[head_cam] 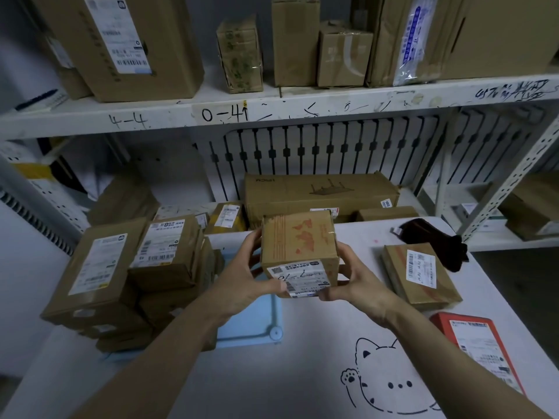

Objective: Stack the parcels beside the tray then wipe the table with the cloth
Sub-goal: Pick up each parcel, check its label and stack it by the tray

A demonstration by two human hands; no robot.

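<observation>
At the centre of the frame both hands gripped a small brown parcel (299,246), the left hand (251,276) curled round its left side, the right hand (360,285) round its lower right corner, apparently clear of the table (302,373). Stacking looked in hand; next it would need carrying left to the pile of parcels (136,267) beside the blue tray (272,328). A flat parcel (420,273) and a red parcel (478,346) lay at right, the dark cloth (432,240) behind them. Both forearms reached forward, converging

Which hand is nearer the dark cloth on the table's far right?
Right. The right hand grips the box on its side toward the cloth; the left hand grips the opposite side, farther off.
</observation>
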